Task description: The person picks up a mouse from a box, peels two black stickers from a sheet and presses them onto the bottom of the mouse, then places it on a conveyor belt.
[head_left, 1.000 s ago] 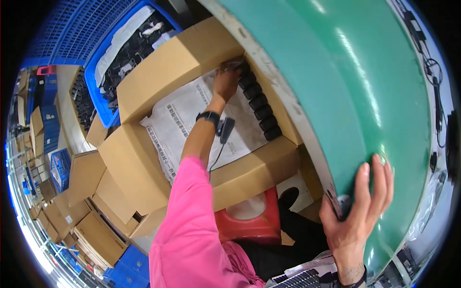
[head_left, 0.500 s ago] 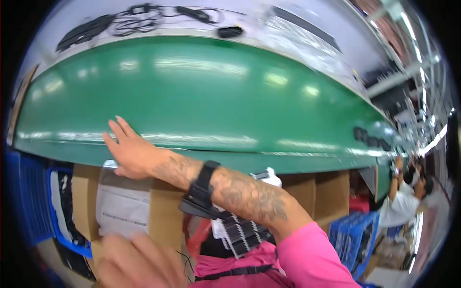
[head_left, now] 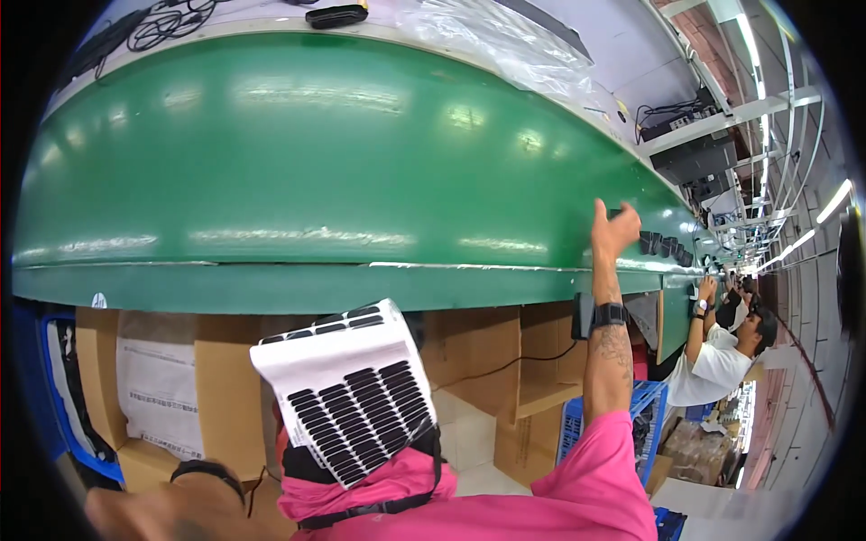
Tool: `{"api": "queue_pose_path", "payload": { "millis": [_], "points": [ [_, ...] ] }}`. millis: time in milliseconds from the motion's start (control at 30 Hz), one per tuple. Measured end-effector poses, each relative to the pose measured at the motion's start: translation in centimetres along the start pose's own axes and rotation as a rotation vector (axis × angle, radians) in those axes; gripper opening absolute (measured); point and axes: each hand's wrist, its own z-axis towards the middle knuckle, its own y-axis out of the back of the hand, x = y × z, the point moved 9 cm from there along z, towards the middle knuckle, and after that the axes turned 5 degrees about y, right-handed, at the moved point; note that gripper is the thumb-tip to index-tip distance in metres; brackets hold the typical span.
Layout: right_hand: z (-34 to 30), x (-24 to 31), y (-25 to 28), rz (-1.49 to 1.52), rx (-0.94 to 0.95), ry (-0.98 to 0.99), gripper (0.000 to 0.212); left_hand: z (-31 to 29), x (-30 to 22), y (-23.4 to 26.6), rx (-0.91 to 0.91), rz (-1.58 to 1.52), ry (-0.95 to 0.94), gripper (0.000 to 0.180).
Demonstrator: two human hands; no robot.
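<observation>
My right hand (head_left: pixel 616 234) is stretched out over the right part of the green bench (head_left: pixel 343 180). Its thumb points up, and a small black block (head_left: pixel 616 214) shows between thumb and fingers. Just beyond it, several similar black blocks (head_left: pixel 666 246) sit in a row on the bench. Low at the left edge is my left hand (head_left: pixel 122 514), blurred, its fingers not made out, near an open carton (head_left: pixel 97 379) with a white printed bag (head_left: pixel 158 379) in it. A white sheet with rows of black labels (head_left: pixel 356 388) rests against my front.
More open cartons (head_left: pixel 469 352) stand below the bench's near edge. A blue crate (head_left: pixel 570 424) is under my right arm, another blue bin (head_left: pixel 108 471) at the left. Cables (head_left: pixel 171 25), a black case (head_left: pixel 336 16) and clear plastic wrap (head_left: pixel 505 36) lie along the back. A co-worker (head_left: pixel 722 361) sits at right.
My right hand has swung from the bench's left edge to the black blocks at the right. My left hand has dropped toward the lower left. The view has shifted right, and the label sheet shows more fully.
</observation>
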Motion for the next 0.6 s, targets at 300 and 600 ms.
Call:
{"api": "queue_pose_path", "payload": {
  "millis": [300,600],
  "points": [
    [0.5,-12.8,-6.8,0.289,0.309,-0.404,0.091,-21.1,6.9,10.9,-1.007,1.214,0.756,0.056],
    [0.9,-5.7,-7.3,0.405,0.323,-0.107,0.045,-24.4,16.1,6.7,-0.900,0.704,1.082,0.048]
  ]
}}
